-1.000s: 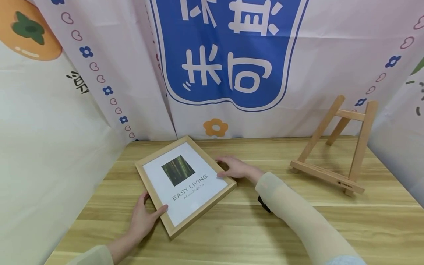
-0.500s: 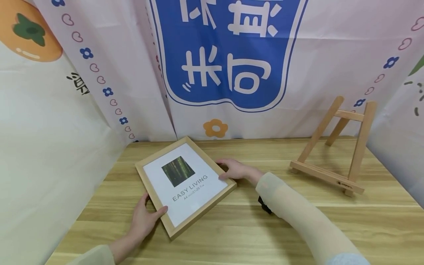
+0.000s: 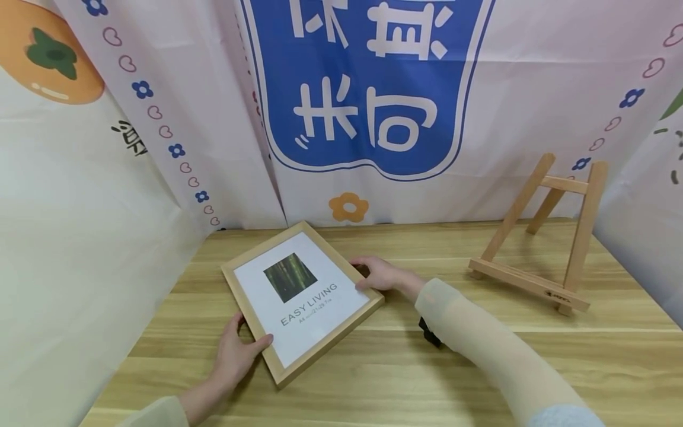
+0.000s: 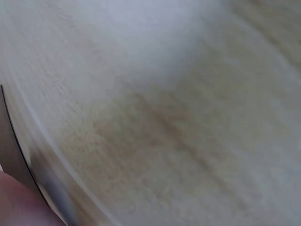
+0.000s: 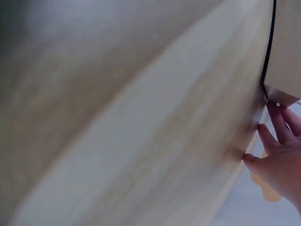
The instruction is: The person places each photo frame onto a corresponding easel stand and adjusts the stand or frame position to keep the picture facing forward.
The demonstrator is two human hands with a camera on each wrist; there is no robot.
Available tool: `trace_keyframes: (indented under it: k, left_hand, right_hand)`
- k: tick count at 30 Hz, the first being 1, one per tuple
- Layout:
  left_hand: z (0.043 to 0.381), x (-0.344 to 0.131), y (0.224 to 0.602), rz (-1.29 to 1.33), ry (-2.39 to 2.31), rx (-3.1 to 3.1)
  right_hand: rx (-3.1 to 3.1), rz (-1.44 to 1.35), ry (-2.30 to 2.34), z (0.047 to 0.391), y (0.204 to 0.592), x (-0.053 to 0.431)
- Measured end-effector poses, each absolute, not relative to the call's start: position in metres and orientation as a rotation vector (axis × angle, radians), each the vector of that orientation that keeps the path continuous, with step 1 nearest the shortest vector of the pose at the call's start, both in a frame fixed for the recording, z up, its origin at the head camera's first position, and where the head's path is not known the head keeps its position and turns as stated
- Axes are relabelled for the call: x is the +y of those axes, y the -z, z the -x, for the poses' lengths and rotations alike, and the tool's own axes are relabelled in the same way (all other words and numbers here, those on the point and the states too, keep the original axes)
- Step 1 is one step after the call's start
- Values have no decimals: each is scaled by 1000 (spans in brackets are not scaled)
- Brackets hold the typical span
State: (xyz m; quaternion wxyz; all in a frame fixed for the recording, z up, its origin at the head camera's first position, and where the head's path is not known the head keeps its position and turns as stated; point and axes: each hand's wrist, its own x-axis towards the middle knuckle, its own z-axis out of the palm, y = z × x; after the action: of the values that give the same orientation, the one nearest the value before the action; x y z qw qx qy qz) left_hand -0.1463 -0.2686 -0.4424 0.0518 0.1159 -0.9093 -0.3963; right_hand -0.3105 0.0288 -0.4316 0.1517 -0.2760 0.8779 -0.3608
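A light wood picture frame (image 3: 325, 341) lies slanted on the table, its white sheet printed "EASY LIVING" below a dark green square photo. My left hand (image 3: 235, 356) grips its near left side, thumb over the border and fingers against the outer edge. At the opposite long side, my right hand (image 3: 381, 276) holds the frame close to its right corner, with the thumb on top. The right wrist view shows fingers (image 5: 277, 141) of that hand by the frame's edge (image 5: 284, 52), down at the tabletop. Only a bit of a finger (image 4: 23, 202) shows in the left wrist view.
A small wooden easel (image 3: 523, 276) stands at the right of the wooden table (image 3: 384, 379). Printed white cloth (image 3: 427, 201) hangs behind and along both sides. A black object (image 3: 429, 333) shows beneath the right forearm.
The right thumb has drawn back slightly toward the frame's border. Otherwise the hands, frame and easel hold their places, with just a small shift of the whole view.
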Motion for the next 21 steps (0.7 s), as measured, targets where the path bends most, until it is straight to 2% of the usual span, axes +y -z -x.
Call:
trace_keyframes:
  k: [21]
  left_hand:
    - [140, -262, 430, -436, 1432, -2682]
  right_hand:
    - [2308, 652, 1408, 305, 425, 24]
